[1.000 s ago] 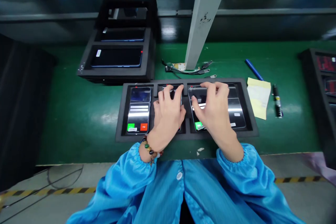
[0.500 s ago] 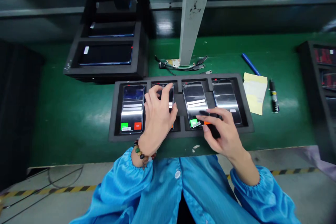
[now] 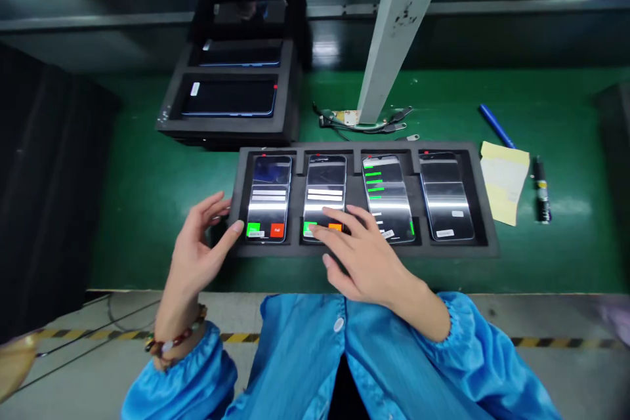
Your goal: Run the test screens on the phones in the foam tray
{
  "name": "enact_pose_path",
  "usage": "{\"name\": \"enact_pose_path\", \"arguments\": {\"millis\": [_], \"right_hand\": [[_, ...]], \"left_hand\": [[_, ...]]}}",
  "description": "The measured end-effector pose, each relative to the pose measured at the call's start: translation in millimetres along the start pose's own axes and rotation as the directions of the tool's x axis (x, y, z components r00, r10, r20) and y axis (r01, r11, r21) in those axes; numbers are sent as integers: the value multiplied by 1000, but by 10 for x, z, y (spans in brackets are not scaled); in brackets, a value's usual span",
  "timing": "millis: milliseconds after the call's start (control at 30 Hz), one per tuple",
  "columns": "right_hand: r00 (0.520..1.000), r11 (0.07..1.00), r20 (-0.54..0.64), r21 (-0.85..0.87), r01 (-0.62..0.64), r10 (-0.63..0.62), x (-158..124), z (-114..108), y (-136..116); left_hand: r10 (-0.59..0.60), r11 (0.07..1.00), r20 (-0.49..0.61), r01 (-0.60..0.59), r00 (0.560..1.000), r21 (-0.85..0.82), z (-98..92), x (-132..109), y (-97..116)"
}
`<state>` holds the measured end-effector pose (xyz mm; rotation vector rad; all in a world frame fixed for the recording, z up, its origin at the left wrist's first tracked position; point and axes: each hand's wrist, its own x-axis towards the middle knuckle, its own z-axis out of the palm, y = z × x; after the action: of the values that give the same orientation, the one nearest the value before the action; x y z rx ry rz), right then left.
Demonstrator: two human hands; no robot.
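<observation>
A black foam tray point(image 3: 348, 251) holds several smartphones in a row in front of me. My left hand point(image 3: 199, 243) is at the tray's left end, thumb on its edge, fingers loosely bent and apart, gripping nothing. Nearest to it lies the leftmost phone point(image 3: 270, 177), showing white bars with green and red buttons. My right hand point(image 3: 367, 256) reaches over the second phone point(image 3: 325, 174), fingers spread, a fingertip at its green button; the hand partly covers the lower screen. Green lines show on the third phone point(image 3: 388, 177). The rightmost phone point(image 3: 445, 184) has a mostly dark screen with small white labels.
Stacked black trays point(image 3: 167, 121) with more phones stand at the back left. Behind my tray are a grey post point(image 3: 394, 39) and short cables point(image 3: 388, 126). Rightward lie a blue pen point(image 3: 497, 126), yellow paper notes point(image 3: 504, 184) and a black marker point(image 3: 542, 190).
My left hand has left the second phone for the tray's left end. My right hand has moved left from the third phone to the second. The third phone's screen now shows green lines.
</observation>
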<state>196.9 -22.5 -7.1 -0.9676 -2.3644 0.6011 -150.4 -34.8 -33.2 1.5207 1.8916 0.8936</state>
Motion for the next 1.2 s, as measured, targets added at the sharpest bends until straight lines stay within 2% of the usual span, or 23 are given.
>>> {"name": "enact_pose_path", "arguments": {"millis": [67,133,267,367,533,700,800,900,1067,1200], "right_hand": [[997,1000,-75,-4,-27,27,-95,-114,105],[981,993,-165,-44,-108,99,-246,-278,252],[933,951,-271,-135,-279,236,-538,-528,493],[923,933,-275,-162,-321,270,-644,-562,562],[937,939,-233,-165,-301,259,-666,-513,599],[943,933,-202,-193,-302,264,-691,-510,638],[946,936,-210,-200,-290,248,-627,-498,595],[954,948,-205,-184,-259,221,-424,-422,479],[980,971,-87,-143,-190,179,0,-200,308],[984,974,-36,-140,-176,173,82,-151,291]], "left_hand": [[51,998,36,-53,998,43,12,-15,-36],[95,991,32,-97,995,89,29,2,-23],[75,996,-28,-74,997,43,71,75,58],[49,999,-55,-50,997,-20,133,142,110],[75,997,-50,-75,996,-5,243,274,148],[81,997,-38,-81,996,10,273,363,179],[84,996,-44,-83,996,5,280,388,148],[81,997,-36,-81,996,-6,291,398,102],[74,997,-27,-74,997,-29,289,415,98],[50,997,-14,-51,999,-65,282,461,133]]}}
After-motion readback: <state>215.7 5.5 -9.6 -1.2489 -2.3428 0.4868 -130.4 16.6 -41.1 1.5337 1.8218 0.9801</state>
